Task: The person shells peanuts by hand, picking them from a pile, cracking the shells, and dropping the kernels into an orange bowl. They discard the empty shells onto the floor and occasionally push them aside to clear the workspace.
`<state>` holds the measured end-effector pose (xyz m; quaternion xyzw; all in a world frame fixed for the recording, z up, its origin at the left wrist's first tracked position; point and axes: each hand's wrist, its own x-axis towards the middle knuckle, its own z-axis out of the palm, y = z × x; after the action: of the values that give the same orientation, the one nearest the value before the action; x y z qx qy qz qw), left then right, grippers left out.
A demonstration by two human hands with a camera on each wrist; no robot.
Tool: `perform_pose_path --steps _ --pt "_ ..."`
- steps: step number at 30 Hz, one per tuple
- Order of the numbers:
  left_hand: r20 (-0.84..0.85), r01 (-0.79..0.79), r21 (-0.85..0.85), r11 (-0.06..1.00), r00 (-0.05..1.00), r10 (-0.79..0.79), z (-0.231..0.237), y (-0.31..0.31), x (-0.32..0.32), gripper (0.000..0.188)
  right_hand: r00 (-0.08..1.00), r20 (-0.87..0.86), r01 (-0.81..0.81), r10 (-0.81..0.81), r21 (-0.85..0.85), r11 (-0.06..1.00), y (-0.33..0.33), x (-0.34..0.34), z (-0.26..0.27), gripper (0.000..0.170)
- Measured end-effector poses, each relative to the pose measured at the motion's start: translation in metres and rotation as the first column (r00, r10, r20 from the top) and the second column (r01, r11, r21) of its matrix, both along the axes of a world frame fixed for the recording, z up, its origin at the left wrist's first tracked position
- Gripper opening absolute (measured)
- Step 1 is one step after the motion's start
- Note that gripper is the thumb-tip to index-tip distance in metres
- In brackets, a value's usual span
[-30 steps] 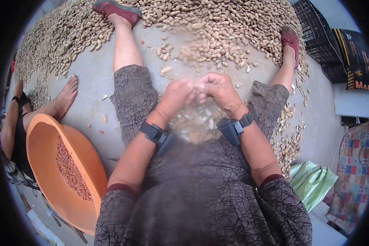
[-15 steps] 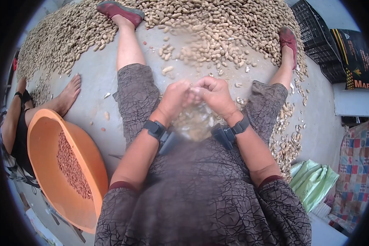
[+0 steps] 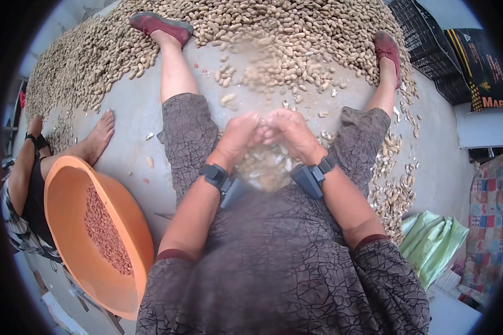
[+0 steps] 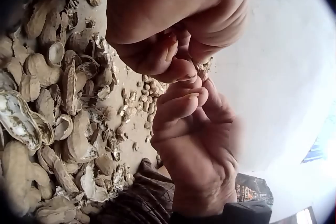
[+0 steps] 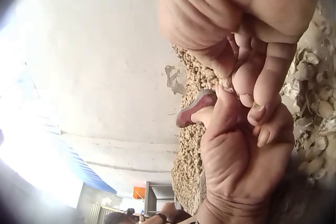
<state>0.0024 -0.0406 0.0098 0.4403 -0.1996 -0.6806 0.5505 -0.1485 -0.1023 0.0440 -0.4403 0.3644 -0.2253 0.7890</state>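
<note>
My left hand [image 3: 237, 138] and right hand [image 3: 293, 134] meet at the fingertips above the lap in the head view. A small peanut [image 5: 227, 83] is pinched where they meet, mostly hidden by the fingers; in the left wrist view only a rough bit of shell [image 4: 203, 67] shows between the thumbs. The fingers of both hands are curled, and some touch each other. Below the hands lies a blurred heap of empty shells [image 3: 265, 167], seen as split, pale halves [image 4: 79, 134] in the left wrist view.
A wide pile of unshelled peanuts [image 3: 262, 22] spreads across the far floor. An orange basin [image 3: 67, 223] with reddish kernels [image 3: 107, 234] stands at left beside another person's bare foot [image 3: 99, 137]. More shells [image 3: 394, 195], a green sack [image 3: 433, 240] and a black crate [image 3: 425, 44] are at right.
Both hands stay together over the lap; the right hand's raised, bent fingers have come down closer to the left hand's. The view has shifted slightly.
</note>
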Motion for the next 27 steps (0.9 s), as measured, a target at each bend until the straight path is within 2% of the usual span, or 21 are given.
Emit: perform_pose_path --steps 2,4,10,16,19,27 --pt "0.066 0.01 0.013 1.0 0.998 -0.011 0.0 0.0 -0.001 0.019 1.0 0.019 0.007 -0.008 0.045 0.999 0.001 0.001 0.002 0.01" --pt "0.133 0.021 0.027 0.999 0.991 -0.024 0.001 0.0 -0.002 0.02 0.996 -0.077 -0.042 0.038 -0.046 0.998 0.003 0.002 0.004 0.011" --pt "0.236 0.082 0.082 0.993 0.967 -0.099 -0.009 0.0 -0.003 0.021 0.989 -0.149 0.0 -0.013 -0.088 0.996 0.002 -0.002 -0.015 0.01" --pt "0.288 0.12 0.099 0.988 0.947 -0.144 -0.01 -0.001 -0.006 0.023 0.986 -0.162 -0.006 -0.024 -0.181 0.983 0.002 -0.004 -0.018 0.012" --pt "0.348 0.116 0.08 0.99 0.928 -0.137 -0.015 -0.001 -0.007 0.023 0.98 -0.199 -0.028 -0.011 -0.193 0.981 0.002 -0.004 -0.02 0.012" --pt "0.504 0.101 0.084 0.991 0.854 -0.13 -0.018 -0.002 -0.006 0.025 0.986 -0.167 -0.023 -0.007 -0.178 0.984 0.001 -0.005 -0.028 0.012"
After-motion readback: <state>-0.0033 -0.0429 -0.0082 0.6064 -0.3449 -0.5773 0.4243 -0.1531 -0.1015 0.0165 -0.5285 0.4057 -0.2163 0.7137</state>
